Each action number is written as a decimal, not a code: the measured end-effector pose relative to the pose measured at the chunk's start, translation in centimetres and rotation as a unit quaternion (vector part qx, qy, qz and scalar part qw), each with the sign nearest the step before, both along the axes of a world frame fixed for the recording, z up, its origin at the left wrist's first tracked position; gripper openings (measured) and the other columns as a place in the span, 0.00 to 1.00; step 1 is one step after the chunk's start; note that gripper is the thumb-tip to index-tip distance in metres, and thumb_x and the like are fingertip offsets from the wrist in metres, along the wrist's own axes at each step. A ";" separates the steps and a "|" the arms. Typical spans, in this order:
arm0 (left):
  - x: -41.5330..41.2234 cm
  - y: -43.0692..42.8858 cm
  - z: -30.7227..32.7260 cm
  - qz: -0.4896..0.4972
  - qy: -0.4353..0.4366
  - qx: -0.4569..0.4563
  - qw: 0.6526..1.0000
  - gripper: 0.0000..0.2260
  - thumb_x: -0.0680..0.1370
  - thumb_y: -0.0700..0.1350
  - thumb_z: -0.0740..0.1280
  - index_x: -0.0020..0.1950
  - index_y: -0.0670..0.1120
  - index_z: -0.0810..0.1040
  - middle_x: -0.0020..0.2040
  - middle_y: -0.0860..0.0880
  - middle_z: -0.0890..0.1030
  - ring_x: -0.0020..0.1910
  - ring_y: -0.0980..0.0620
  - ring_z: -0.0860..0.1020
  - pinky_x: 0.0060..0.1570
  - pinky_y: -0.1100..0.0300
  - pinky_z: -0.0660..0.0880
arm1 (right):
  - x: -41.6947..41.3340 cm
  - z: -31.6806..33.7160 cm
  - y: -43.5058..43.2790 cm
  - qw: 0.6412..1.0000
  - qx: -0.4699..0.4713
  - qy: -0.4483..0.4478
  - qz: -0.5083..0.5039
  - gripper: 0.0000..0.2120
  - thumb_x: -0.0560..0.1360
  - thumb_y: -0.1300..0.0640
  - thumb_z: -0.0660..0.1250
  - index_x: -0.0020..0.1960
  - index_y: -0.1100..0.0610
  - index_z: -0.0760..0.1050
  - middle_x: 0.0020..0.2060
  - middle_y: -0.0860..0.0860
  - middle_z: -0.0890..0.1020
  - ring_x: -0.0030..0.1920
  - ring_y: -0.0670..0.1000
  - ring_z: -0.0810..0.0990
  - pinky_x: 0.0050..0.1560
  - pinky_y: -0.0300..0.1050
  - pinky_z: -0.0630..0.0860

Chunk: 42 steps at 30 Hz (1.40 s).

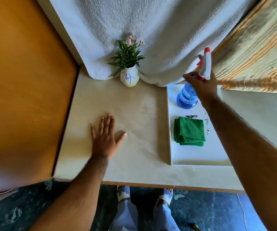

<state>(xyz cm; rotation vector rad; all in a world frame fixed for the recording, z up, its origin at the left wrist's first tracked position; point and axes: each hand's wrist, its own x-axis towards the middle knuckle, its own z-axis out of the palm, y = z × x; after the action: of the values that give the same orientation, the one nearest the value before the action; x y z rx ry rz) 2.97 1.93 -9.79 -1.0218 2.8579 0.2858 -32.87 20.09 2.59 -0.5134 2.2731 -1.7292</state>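
- Right hand, upper right of frame: fingers curled round the neck of the spray bottle, just under its trigger head.
- Bottle sits at the top end of the white tray; I can't tell if its base touches.
- Left hand, centre left: flat on the table, fingers straight and spread.
- Folded green cloth on tray, below the bottle.

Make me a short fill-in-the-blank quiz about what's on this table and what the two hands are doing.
1. The right hand grips the ____ by its neck.
2. The left hand lies flat on the ____.
3. The folded cloth on the white tray is ____.
4. The vase bears the number ____.
Missing words: spray bottle; table; green; 4.
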 end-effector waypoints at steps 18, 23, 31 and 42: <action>0.3 0.2 -0.4 0.012 0.030 -0.036 0.999 0.42 0.79 0.74 0.45 0.86 0.49 0.53 0.86 0.48 0.57 0.85 0.46 0.58 0.82 0.33 0.53 | 10.2 2.1 -9.6 0.979 0.144 -0.075 0.127 0.06 0.73 0.56 0.76 0.48 0.56 0.83 0.29 0.51 0.86 0.28 0.42 0.83 0.42 0.41 0.80; 0.5 0.3 -0.9 0.017 0.058 -0.046 0.997 0.40 0.80 0.72 0.52 0.85 0.50 0.55 0.86 0.49 0.59 0.84 0.47 0.60 0.82 0.34 0.53 | 12.2 -0.2 -12.6 0.968 0.213 -0.071 0.115 0.08 0.71 0.49 0.76 0.44 0.53 0.82 0.24 0.46 0.83 0.30 0.38 0.83 0.39 0.41 0.77; 0.4 0.4 -0.8 0.019 0.067 -0.057 0.996 0.40 0.80 0.72 0.52 0.85 0.49 0.57 0.86 0.48 0.60 0.84 0.47 0.61 0.82 0.34 0.54 | 11.9 -1.0 -14.7 0.948 0.279 -0.100 0.114 0.13 0.69 0.46 0.75 0.35 0.52 0.77 0.19 0.44 0.81 0.24 0.44 0.83 0.35 0.40 0.79; 0.4 0.4 -0.1 0.020 0.040 -0.047 0.998 0.40 0.80 0.71 0.53 0.85 0.49 0.56 0.86 0.48 0.58 0.85 0.47 0.58 0.82 0.33 0.54 | 11.9 -1.0 -14.6 0.937 0.294 -0.139 0.126 0.10 0.69 0.49 0.76 0.39 0.53 0.78 0.22 0.46 0.84 0.23 0.45 0.84 0.37 0.43 0.84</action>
<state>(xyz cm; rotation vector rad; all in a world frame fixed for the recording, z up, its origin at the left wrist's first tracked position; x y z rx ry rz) 3.32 2.29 -9.85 -1.1084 2.9510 0.2029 -20.93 5.49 1.55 -0.3762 2.2421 -0.8687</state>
